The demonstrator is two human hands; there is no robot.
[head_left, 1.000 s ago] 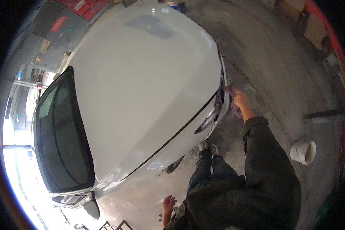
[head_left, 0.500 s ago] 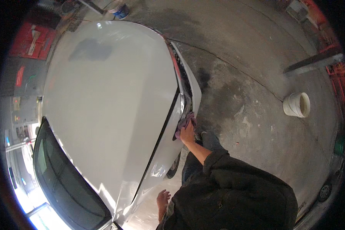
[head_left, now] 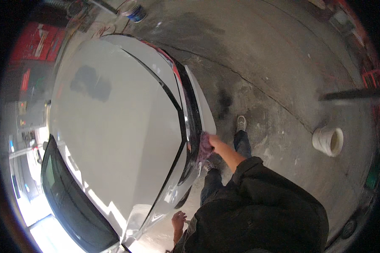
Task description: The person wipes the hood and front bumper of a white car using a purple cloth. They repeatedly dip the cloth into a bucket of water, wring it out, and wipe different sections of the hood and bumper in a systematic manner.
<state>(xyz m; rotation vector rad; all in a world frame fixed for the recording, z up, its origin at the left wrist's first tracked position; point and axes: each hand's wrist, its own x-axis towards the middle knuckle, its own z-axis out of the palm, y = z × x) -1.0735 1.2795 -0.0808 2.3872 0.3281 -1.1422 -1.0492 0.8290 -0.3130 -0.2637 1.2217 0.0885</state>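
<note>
A purple cloth (head_left: 205, 147) is bunched in my right hand (head_left: 215, 142), whose fingers wrap into it. The cloth presses against the front corner of a white car, beside the headlight (head_left: 193, 137). Part of that headlight is hidden by the cloth. My left hand (head_left: 179, 219) hangs low by my side, near the car's fender, with its fingers loosely bent, apart and holding nothing. The white hood (head_left: 118, 114) spreads across the left of the view and carries a dull grey patch toward its far side.
On the concrete floor to the right lies or stands a white bucket (head_left: 327, 142). Another bucket (head_left: 133, 11), blue and white, is at the far end. A dark post or beam (head_left: 352, 94) juts in from the right. Red cabinets (head_left: 36, 42) line the left.
My right hand and the cloth have moved a little along the car's front corner. My legs have stepped apart, and the view has shifted, showing more of the front edge.
</note>
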